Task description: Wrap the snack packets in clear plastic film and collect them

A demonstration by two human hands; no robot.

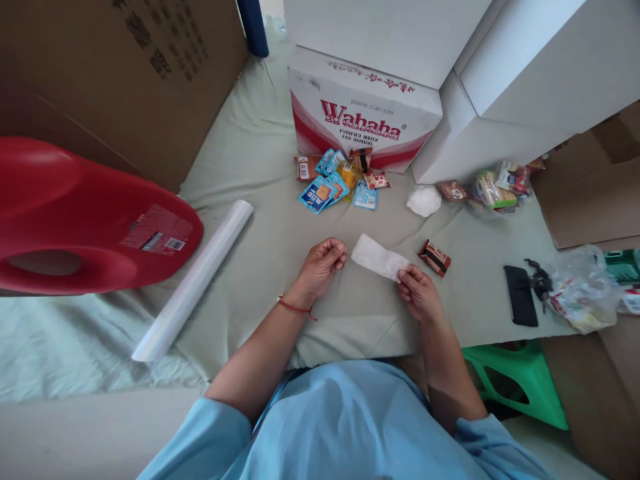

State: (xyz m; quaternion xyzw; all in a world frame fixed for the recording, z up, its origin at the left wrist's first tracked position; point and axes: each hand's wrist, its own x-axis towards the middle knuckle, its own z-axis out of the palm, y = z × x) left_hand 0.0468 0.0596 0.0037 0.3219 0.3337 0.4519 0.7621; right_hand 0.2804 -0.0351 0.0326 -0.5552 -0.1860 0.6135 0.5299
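My right hand (418, 291) pinches the right end of a folded white tissue (377, 256), thumb on top. The tissue lies slantwise just above the cloth, its free end pointing toward my left hand. My left hand (321, 268) is closed with the fingertips drawn together, a small gap from the tissue; nothing shows in it. A brown snack packet (435, 258) lies just right of the tissue. Farther back, a crumpled white tissue (424, 201) rests on the cloth. Blue snack packets (318, 193) are heaped with several other wrapped snacks in front of the carton.
A Wahaha water carton (365, 110) stands at the back among white boxes. On the left are a red plastic jug (100, 220) and a roll of clear film (195, 280). A black phone (521, 296), keys and plastic bags (583, 287) lie right. A green stool (525, 380) stands below.
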